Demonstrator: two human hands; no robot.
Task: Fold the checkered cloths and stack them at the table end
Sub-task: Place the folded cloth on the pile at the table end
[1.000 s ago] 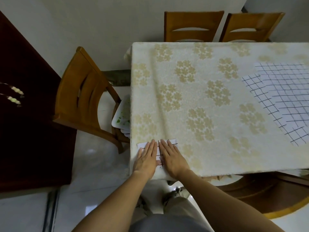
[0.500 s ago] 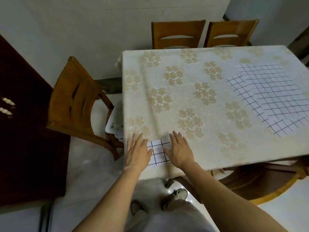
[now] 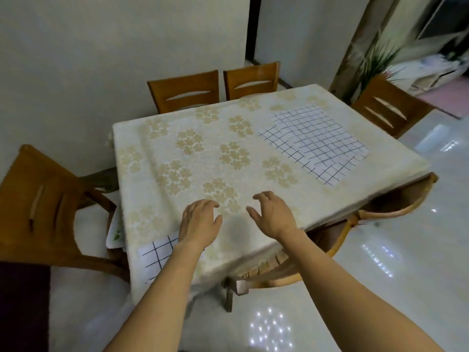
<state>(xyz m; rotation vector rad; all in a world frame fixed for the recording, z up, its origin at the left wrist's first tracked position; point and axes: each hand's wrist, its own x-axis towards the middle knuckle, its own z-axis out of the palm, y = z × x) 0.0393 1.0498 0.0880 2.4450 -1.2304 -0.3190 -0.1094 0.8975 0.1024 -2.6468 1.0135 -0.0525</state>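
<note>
Head view: over the near edge of the table [image 3: 142,199], the left hand [image 3: 199,222] and right hand [image 3: 272,215] hover with fingers loosely curled and spread, holding nothing. One folded cloth [image 3: 158,252] lies at the table's near left corner, and the spread cloths [image 3: 314,141] lie overlapped toward its far right side. They look thin, light and limp, best pinched at two corners. The left forearm hides part of the folded cloth, and how many spread cloths overlap is unclear.
</note>
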